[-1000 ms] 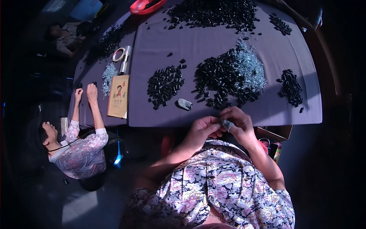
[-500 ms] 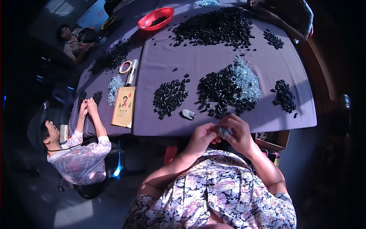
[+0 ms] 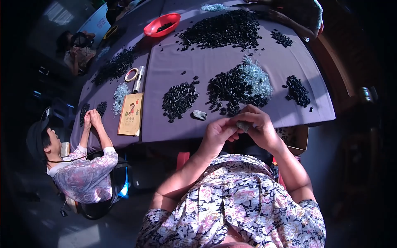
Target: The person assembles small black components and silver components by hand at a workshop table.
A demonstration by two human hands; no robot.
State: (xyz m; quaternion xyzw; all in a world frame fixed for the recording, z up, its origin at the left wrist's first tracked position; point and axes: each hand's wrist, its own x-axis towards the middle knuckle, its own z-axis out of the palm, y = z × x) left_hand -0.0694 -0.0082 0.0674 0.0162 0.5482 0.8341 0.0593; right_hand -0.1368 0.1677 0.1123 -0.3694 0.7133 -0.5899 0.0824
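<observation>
At the far left, a seated co-worker in a pale patterned top (image 3: 84, 177) holds both raised hands (image 3: 92, 119) at the edge of a long table with a purple cloth (image 3: 215, 68). Just right of those hands lies a tan booklet (image 3: 131, 114), with a roll of tape (image 3: 131, 75) and a white tube (image 3: 139, 79) beyond it. Further back sits a red bowl (image 3: 161, 24). Toward the middle, a small pile of black parts (image 3: 178, 99) lies on the cloth, with a single grey piece (image 3: 199, 115) near the table's front edge. To its right is a larger black heap mixed with silvery wire pieces (image 3: 242, 87). In front of that heap, at the table's edge, the left hand (image 3: 216, 133) and the right hand (image 3: 259, 127) meet fingertip to fingertip, both pinched closed on one small grey part (image 3: 243, 125) held between them, above the floral-print lap. A smaller black pile (image 3: 297, 90) lies at the right.
</observation>
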